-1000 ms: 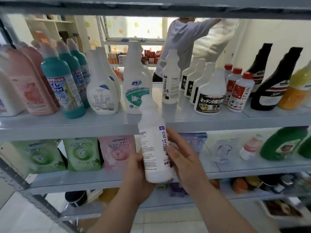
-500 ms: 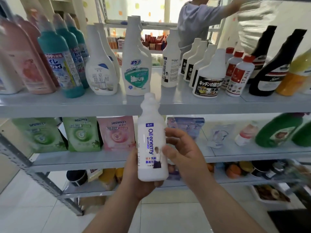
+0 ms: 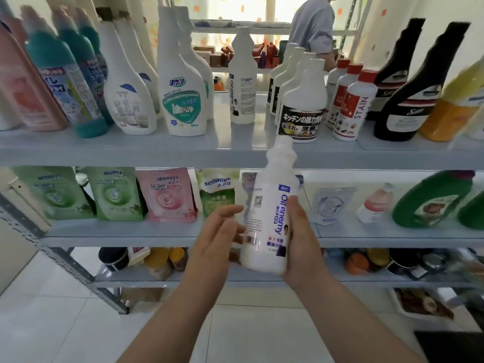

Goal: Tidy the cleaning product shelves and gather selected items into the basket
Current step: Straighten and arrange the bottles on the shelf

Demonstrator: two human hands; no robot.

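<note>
My right hand (image 3: 298,247) now grips the white Oil enemy bottle (image 3: 269,218) alone, fingers wrapped round its lower body. My left hand (image 3: 217,237) has let go, fingers spread just beside its label side. I judge the bottle is free to go back beside its twin (image 3: 242,82) above my fingertips.

**White bottle in front of the shelves**

My right hand (image 3: 298,239) grips a white bottle (image 3: 269,218) by its lower half, tilted a little to the right, its blue lettering facing me. My left hand (image 3: 220,237) is open just beside it, fingers spread, fingertips near the label. Behind it, the top shelf (image 3: 131,153) carries a row of upright bottles, among them a matching white one (image 3: 242,79). Soft refill pouches (image 3: 167,196) stand on the shelf below.
</note>
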